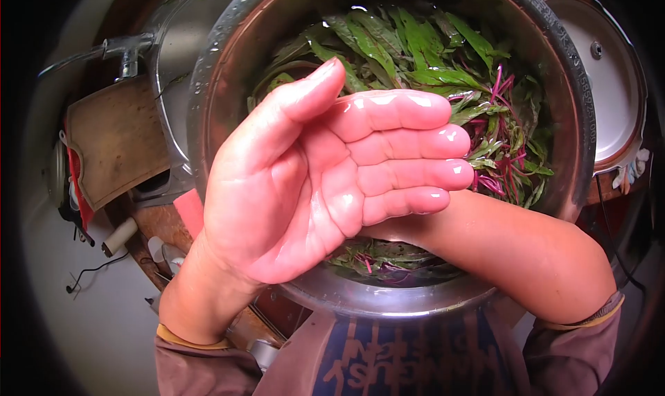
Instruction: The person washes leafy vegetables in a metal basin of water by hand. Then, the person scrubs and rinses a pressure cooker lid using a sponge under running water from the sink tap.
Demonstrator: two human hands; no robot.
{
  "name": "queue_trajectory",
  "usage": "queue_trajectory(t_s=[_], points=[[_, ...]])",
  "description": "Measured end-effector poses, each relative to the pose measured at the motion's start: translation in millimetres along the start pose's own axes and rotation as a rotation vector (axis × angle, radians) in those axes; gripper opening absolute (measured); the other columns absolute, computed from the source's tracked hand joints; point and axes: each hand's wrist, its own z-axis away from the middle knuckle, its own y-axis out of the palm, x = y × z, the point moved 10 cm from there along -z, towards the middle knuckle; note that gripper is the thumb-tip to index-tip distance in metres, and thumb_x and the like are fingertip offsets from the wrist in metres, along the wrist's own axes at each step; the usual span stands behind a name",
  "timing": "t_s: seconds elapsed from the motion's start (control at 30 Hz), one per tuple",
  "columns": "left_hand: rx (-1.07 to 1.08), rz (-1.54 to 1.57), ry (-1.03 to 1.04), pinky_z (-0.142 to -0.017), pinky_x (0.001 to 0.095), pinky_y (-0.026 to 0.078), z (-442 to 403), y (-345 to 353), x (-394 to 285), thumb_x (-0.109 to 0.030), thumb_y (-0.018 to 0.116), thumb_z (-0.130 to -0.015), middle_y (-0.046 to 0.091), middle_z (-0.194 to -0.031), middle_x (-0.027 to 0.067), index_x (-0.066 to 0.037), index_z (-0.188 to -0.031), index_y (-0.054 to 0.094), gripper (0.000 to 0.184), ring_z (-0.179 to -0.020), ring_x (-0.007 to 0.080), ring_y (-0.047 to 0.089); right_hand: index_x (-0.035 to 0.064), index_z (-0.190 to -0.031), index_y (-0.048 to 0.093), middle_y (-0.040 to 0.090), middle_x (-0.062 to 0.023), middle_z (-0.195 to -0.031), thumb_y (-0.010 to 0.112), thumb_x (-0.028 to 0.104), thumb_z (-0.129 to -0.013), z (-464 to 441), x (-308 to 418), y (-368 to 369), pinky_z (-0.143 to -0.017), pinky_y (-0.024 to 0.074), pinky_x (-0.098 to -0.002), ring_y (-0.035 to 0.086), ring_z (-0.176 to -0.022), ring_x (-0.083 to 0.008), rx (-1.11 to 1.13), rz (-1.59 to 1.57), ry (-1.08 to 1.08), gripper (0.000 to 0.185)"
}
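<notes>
Right hand out of sight behind the left hand (325,178)

The wall of the metal basin (402,300) is ringing the red-stemmed greens (415,42), with a passage from above opening on the far side. 2 limbs are narrowing the rest: the left hand (332,171) is blocking the middle, the right forearm (516,250) is crossing the near right edge. Outside, a pot lid (596,94) is crowding the right rim.
</notes>
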Motion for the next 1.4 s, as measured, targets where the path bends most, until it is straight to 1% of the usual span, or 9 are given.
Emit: queue_trajectory(t_s=[0.53,0.7,0.87,0.97,1.07,1.13,1.17,1.3,1.4], points=[[0.011,0.078,0.172,-0.11,0.0585,0.033,72.6,6.8,-23.7,-0.048,0.021,-0.103,0.027,-0.15,0.0315,0.007,-0.146,0.025,0.071,-0.138,0.0479,0.03,0.0163,-0.154,0.019,0.011,-0.0134,-0.16,0.061,0.068,-0.076,-15.6,6.4,7.6,-0.115,0.0094,-0.0593,-0.001,-0.147,-0.036,0.148,0.149,-0.041,0.103],[0.072,-0.088,0.571,-0.105,0.0475,0.044,129.3,-26.6,-120.1,-0.036,0.039,-0.102,0.056,-0.127,0.0284,0.012,-0.127,0.05,0.055,-0.12,0.0386,0.055,0.0156,-0.155,0.015,0.01,-0.0153,-0.16,0.063,0.069,-0.074,-13.0,-0.8,11.9,-0.115,0.0062,-0.0618,-0.001,-0.148,-0.0378,-0.064,0.35,0.003,0.108],[-0.807,-0.854,0.952,-0.091,0.0361,0.049,191.9,-109.2,-232.5,-0.025,0.058,-0.095,0.065,-0.115,0.0147,0.002,-0.115,0.061,0.034,-0.104,0.0262,0.063,0.0139,-0.153,0.021,0.016,-0.0186,-0.158,0.07,0.064,-0.07,-10.5,6.4,2.5,-0.116,0.0052,-0.0613,0.001,-0.149,-0.0373,-0.15,0.368,-0.04,0.109],[-1.211,-2.023,1.105,-0.098,0.0405,0.045,183.9,-123.3,-287.0,-0.021,0.063,-0.081,0.059,-0.124,0.0197,-0.003,-0.121,0.06,0.044,-0.111,0.0353,0.058,0.0127,-0.15,0.028,0.017,-0.0147,-0.159,0.073,0.045,-0.077,0.2,17.8,-15.3,-0.115,0.021,-0.0568,0.011,-0.148,-0.0335,-0.096,0.304,0.041,0.092],[-1.221,-2.288,1.141,-0.106,0.0444,0.037,161.4,-141.5,-297.5,-0.02,0.062,-0.079,0.056,-0.13,0.0167,-0.005,-0.119,0.061,0.043,-0.126,0.0341,0.048,0.0074,-0.138,0.046,0.032,-0.0175,-0.152,0.072,0.031,-0.08,18.5,33.9,-39.4,-0.11,0.033,-0.0506,0.028,-0.142,-0.0351,-0.263,0.199,0.026,0.068],[-1.298,-2.338,0.924,-0.107,0.0458,0.036,151.6,-160.5,-300.1,-0.019,0.062,-0.078,0.056,-0.129,0.0166,-0.005,-0.117,0.062,0.041,-0.127,0.0333,0.047,0.006,-0.133,0.052,0.038,-0.019,-0.148,0.071,0.029,-0.081,34.3,37.4,-48.7,-0.11,0.0337,-0.0481,0.033,-0.139,-0.0355,-0.393,0.136,0.006,0.06],[-1.345,-2.389,0.934,-0.105,0.0459,0.037,151.0,-161.9,-296.0,-0.016,0.063,-0.077,0.058,-0.128,0.0159,-0.005,-0.114,0.064,0.039,-0.125,0.0324,0.048,0.0034,-0.124,0.059,0.052,-0.02,-0.136,0.071,0.022,-0.082,49.1,46.3,-62.7,-0.106,0.0395,-0.0442,0.047,-0.129,-0.036,-0.558,0.082,-0.048,0.047],[-1.264,-2.549,0.98,-0.098,0.0451,0.041,153.8,-158.0,-286.4,-0.013,0.064,-0.074,0.062,-0.115,0.0129,-0.004,-0.101,0.066,0.029,-0.115,0.0301,0.053,0.0009,-0.113,0.064,0.067,-0.0161,-0.111,0.07,0.009,-0.08,97.6,35.1,-86.2,-0.092,0.0504,-0.041,0.064,-0.104,-0.0341,-0.986,-0.118,-0.018,0.034],[-1.293,-2.554,0.787,-0.094,0.0448,0.043,157.0,-157.8,-277.7,-0.013,0.065,-0.074,0.064,-0.104,0.0116,-0.004,-0.095,0.066,0.024,-0.107,0.0296,0.056,0.0035,-0.12,0.06,0.057,-0.0182,-0.128,0.07,0.008,-0.079,124.1,17.8,-90.8,-0.104,0.0393,-0.0452,0.053,-0.12,-0.0352,-1.164,0.215,0.267,0.042]])
